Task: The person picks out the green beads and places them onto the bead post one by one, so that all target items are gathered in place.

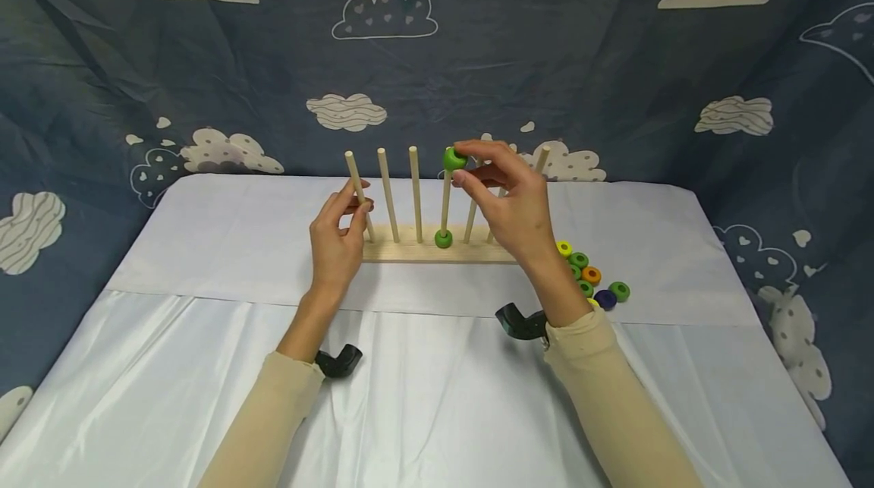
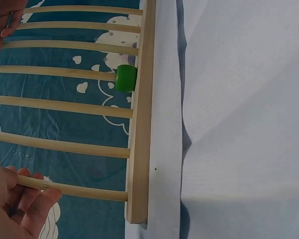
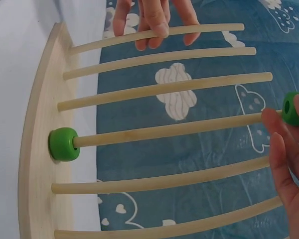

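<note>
A wooden rack (image 1: pixel 410 252) with several upright pegs stands across the table. My left hand (image 1: pixel 336 241) holds the leftmost peg (image 2: pixel 89 192) between thumb and fingers, partway up. Between the thumb and fingertips of my right hand (image 1: pixel 514 199) is a green bead (image 1: pixel 453 159), pinched at the top of the middle peg (image 3: pixel 174 131). The right wrist view shows the hole of this bead facing the peg's tip. Another green bead (image 1: pixel 444 239) sits at the foot of that same peg, against the base. The other pegs carry no beads.
Loose beads lie right of the rack, partly behind the right forearm: several green ones, an orange bead (image 1: pixel 591 275), a dark blue bead (image 1: pixel 605 299) and a yellow bead (image 1: pixel 564 248). White cloth (image 1: pixel 423 382) covers the table. A dark cloud-print curtain (image 1: pixel 519 55) hangs behind.
</note>
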Motion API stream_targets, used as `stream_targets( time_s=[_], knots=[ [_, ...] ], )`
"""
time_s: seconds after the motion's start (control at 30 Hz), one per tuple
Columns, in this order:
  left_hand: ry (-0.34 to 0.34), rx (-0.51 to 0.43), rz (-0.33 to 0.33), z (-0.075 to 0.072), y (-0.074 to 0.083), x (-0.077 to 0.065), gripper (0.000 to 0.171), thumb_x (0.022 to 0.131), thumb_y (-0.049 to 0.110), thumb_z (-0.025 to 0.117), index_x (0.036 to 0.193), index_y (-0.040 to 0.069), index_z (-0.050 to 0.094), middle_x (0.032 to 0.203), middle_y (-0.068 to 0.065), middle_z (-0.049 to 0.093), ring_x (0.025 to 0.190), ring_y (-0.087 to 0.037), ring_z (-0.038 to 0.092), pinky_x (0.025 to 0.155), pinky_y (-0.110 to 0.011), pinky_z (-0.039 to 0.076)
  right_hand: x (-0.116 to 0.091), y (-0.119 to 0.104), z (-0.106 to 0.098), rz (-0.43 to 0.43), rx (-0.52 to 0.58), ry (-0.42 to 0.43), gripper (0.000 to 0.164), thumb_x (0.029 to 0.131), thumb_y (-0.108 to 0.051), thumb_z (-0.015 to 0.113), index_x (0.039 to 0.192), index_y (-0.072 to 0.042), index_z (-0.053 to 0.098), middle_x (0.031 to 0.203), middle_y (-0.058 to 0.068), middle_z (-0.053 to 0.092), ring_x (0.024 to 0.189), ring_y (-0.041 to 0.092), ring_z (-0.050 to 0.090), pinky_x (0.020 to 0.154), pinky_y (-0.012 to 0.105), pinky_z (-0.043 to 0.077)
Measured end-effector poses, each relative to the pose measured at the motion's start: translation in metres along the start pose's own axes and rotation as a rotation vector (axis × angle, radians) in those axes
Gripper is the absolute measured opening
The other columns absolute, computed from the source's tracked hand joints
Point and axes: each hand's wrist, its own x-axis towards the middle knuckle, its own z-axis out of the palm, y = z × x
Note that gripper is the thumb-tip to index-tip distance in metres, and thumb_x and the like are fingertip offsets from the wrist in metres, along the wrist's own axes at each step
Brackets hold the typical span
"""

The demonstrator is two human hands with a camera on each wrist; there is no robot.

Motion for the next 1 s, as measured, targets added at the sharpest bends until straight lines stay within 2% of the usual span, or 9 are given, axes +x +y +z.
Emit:
stream_targets(
  time_s=[0.13, 0.37, 0.8, 1.0],
  knots=[
    [0.002, -0.003, 0.002, 0.0, 0.0, 0.001, 0.031, 0.102, 0.01, 0.067, 0.132, 0.009, 0.071, 0.104, -0.018, 0.073, 0.098, -0.032, 0.073, 0.064, -0.006, 0.053, 0.002, 0.0, 0.001, -0.002, -0.007, 0.021, 0.036, 0.092, -0.004, 0.077, 0.127, -0.007, 0.072, 0.122, 0.01, 0.07, 0.091, 0.017, 0.076, 0.083, 0.018, 0.06],
    [-0.002, -0.004, -0.002, 0.0, 0.0, 0.002, 0.03, 0.102, 0.01, 0.067, 0.131, 0.01, 0.071, 0.105, -0.018, 0.073, 0.098, -0.032, 0.073, 0.065, -0.007, 0.054, 0.007, 0.0, 0.002, -0.052, -0.078, 0.054, 0.034, 0.092, -0.004, 0.078, 0.126, -0.007, 0.073, 0.125, 0.009, 0.071, 0.087, 0.022, 0.076, 0.079, 0.015, 0.058],
    [0.011, -0.012, -0.01, -0.001, 0.001, 0.002, 0.03, 0.102, 0.01, 0.067, 0.131, 0.011, 0.072, 0.104, -0.018, 0.073, 0.098, -0.031, 0.073, 0.066, -0.007, 0.054, 0.013, -0.003, 0.008, -0.075, -0.143, 0.052, 0.032, 0.093, -0.007, 0.077, 0.125, -0.006, 0.073, 0.123, 0.01, 0.072, 0.083, 0.021, 0.075, 0.075, 0.012, 0.056],
    [0.005, -0.01, -0.025, -0.001, 0.001, 0.001, 0.03, 0.102, 0.009, 0.067, 0.131, 0.01, 0.072, 0.105, -0.018, 0.073, 0.098, -0.031, 0.073, 0.067, -0.007, 0.055, 0.011, -0.001, 0.009, -0.081, -0.172, 0.044, 0.028, 0.092, -0.003, 0.077, 0.12, -0.005, 0.075, 0.118, 0.012, 0.072, 0.079, 0.022, 0.075, 0.073, 0.011, 0.056]
  ],
)
